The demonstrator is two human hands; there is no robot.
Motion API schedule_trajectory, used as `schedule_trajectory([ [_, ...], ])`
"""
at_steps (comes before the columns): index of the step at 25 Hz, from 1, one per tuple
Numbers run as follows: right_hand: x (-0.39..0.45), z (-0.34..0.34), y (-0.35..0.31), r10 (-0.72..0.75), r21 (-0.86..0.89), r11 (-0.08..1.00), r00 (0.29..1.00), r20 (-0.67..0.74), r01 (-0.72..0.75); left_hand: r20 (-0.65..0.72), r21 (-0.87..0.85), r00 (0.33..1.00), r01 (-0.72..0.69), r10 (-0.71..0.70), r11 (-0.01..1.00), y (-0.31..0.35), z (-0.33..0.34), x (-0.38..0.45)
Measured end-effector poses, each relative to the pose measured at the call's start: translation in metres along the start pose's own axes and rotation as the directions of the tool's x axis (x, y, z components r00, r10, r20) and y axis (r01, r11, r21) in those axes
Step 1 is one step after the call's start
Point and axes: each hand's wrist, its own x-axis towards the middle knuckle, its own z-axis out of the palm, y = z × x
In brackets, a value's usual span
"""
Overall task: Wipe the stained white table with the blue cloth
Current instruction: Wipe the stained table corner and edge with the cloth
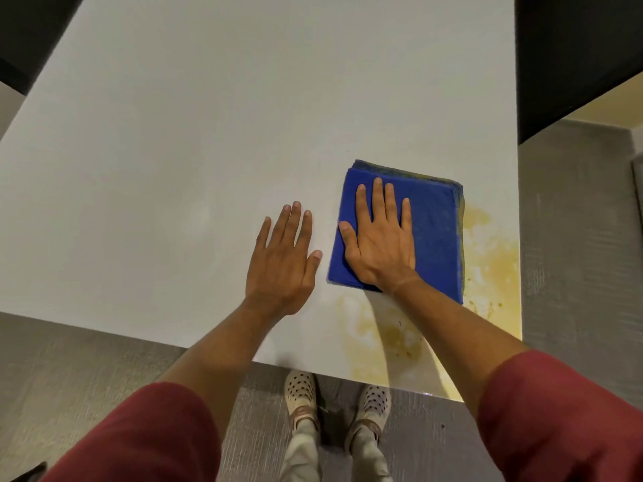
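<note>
A folded blue cloth (435, 231) lies flat on the white table (208, 133) near its right edge, its far and right rims tinged yellow. My right hand (381, 234) presses flat on the cloth's left half, fingers spread. To the left of the cloth, my left hand (283, 269) rests flat on the bare tabletop with nothing in it. Yellow stains (490, 259) spread to the right of the cloth, and more yellow stains (386, 339) sit near the table's front edge, under my right forearm.
The table's front edge (139, 337) runs just before my body, and its right edge (518, 203) lies close to the cloth. Grey floor surrounds the table. Dark furniture (574, 64) stands at the back right. My feet in beige clogs (301, 394) show below the front edge.
</note>
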Motion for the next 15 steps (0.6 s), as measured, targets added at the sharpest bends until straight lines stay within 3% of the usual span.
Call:
schedule_trajectory([
  [15,-0.15,0.009,-0.002,-0.204,0.05,0.978,0.976,0.071,0.201,0.021,-0.06,1.0,0.015,-0.013,0.998,0.005,-0.011,-0.007],
])
